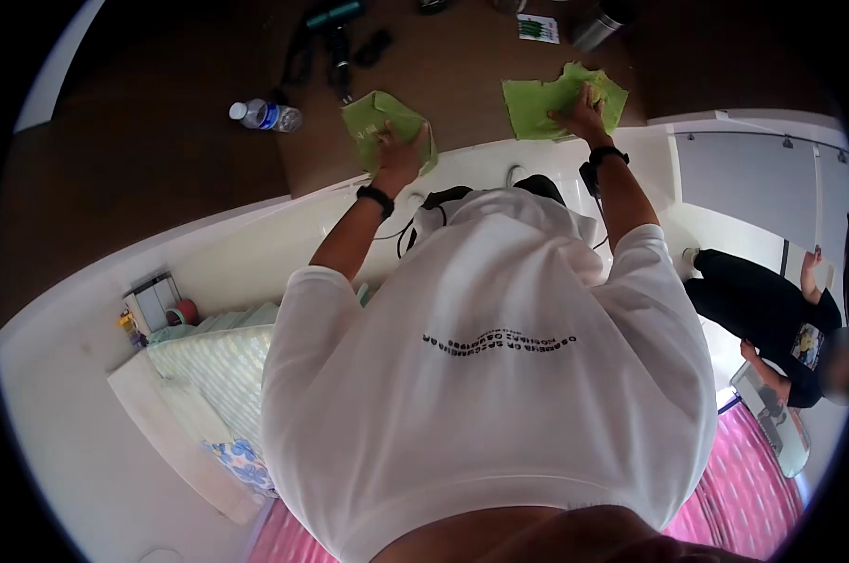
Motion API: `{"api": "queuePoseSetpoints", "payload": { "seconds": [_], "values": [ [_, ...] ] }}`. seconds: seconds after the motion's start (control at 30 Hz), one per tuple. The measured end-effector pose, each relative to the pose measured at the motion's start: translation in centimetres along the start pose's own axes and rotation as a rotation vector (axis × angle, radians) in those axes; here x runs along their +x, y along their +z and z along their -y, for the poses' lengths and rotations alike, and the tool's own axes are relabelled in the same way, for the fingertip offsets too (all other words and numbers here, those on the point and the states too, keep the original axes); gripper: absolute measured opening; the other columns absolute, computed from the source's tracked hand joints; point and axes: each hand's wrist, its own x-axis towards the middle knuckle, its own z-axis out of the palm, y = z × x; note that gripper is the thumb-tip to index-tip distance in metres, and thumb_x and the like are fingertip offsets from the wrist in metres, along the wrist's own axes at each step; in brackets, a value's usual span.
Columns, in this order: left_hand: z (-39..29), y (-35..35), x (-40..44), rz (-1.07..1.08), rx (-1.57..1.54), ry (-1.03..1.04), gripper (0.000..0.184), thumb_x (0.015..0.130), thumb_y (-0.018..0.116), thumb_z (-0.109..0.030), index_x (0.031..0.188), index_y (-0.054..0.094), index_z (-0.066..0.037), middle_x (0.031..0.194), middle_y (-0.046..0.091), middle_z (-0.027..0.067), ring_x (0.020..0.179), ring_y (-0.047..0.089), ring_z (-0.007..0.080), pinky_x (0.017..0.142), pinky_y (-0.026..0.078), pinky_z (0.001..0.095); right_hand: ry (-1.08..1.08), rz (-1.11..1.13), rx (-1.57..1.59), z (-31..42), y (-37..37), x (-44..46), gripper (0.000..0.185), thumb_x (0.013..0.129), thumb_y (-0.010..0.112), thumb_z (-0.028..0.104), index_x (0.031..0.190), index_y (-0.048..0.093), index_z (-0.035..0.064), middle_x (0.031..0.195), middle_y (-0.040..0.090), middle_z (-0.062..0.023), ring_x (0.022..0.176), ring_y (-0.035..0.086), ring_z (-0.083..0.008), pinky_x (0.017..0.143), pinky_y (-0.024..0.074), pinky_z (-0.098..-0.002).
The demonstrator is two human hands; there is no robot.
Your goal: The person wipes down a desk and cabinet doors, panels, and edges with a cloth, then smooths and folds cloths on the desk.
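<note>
On the dark brown tabletop, near its front edge, two pieces of green cloth lie apart from each other. My left hand (401, 155), with a black band on the wrist, is closed on the left green cloth (363, 117), which has small pale lettering. Its fingers are bent and press into the fabric. My right hand (586, 117), also with a dark band at the wrist, holds the right green cloth (532, 103), thumb out to the left. This cloth is creased and has an uneven far edge; a yellowish patch beside the fingers is too small to make out.
A clear plastic bottle (267, 115) lies on its side at the left. Behind it sit a teal hair dryer-like tool (335, 14) and a black cable. A small green-and-white packet (538, 28) and a metal tumbler (601, 28) are at the back. Another person (772, 314) is at the right.
</note>
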Motion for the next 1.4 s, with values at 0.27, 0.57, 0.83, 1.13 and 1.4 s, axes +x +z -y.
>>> {"api": "queuePoseSetpoints", "payload": {
  "seconds": [0.27, 0.57, 0.83, 1.13, 1.4],
  "values": [
    [-6.1, -2.1, 10.2, 0.082, 0.252, 0.021, 0.073, 0.089, 0.048, -0.060, 0.138, 0.046, -0.005, 0.116, 0.062, 0.0303, 0.107, 0.062, 0.0439, 0.084, 0.046, 0.0625, 0.225, -0.052, -0.040, -2.8, 0.6, -3.7, 0.124, 0.072, 0.058, 0.079, 0.153, 0.005, 0.0025, 0.160, 0.005, -0.0186, 0.147, 0.005, -0.0408, 0.115, 0.0142, -0.0580],
    [6.2, -2.1, 3.8, 0.178, 0.119, -0.368, 0.058, 0.097, 0.031, -0.055, 0.100, 0.073, -0.015, 0.100, 0.072, 0.0084, 0.083, 0.069, 0.0286, 0.054, 0.046, 0.0501, 0.331, 0.179, 0.057, -0.3, -1.5, -1.5, 0.145, 0.056, 0.064, 0.086, 0.152, -0.003, -0.0004, 0.159, -0.007, -0.0224, 0.142, -0.007, -0.0526, 0.115, 0.0095, -0.0584],
    [9.8, -2.7, -2.8, 0.019, 0.058, -0.513, 0.052, 0.099, 0.033, -0.047, 0.098, 0.073, -0.013, 0.104, 0.070, 0.0113, 0.096, 0.066, 0.0334, 0.078, 0.052, 0.0492, 0.274, -0.037, 0.009, 1.4, 2.9, -0.8, 0.130, 0.068, 0.049, 0.088, 0.153, 0.000, 0.0016, 0.160, -0.005, -0.0220, 0.143, -0.007, -0.0521, 0.115, 0.0016, -0.0580],
    [11.1, 1.2, -2.8, -0.279, -0.088, 0.277, 0.057, 0.093, 0.054, -0.038, 0.145, 0.038, -0.020, 0.152, 0.032, 0.0132, 0.139, 0.031, 0.0355, 0.109, 0.035, 0.0488, -0.735, -0.266, -0.018, -1.0, 5.8, 0.7, 0.121, 0.057, 0.087, 0.039, 0.155, 0.017, 0.0240, 0.163, 0.007, -0.0043, 0.147, 0.009, -0.0403, 0.115, 0.0168, -0.0594],
    [6.5, -2.6, 2.5, -0.120, 0.031, 0.342, 0.071, 0.089, 0.054, -0.060, 0.150, 0.022, -0.045, 0.157, 0.004, 0.0277, 0.142, 0.016, 0.0512, 0.113, 0.023, 0.0577, -0.534, 0.241, 0.113, 3.4, -0.3, 3.5, 0.059, 0.065, 0.085, 0.029, 0.109, 0.049, 0.0108, 0.148, 0.040, -0.0138, 0.144, 0.018, -0.0427, 0.114, 0.0294, -0.0386]
  ]
}}
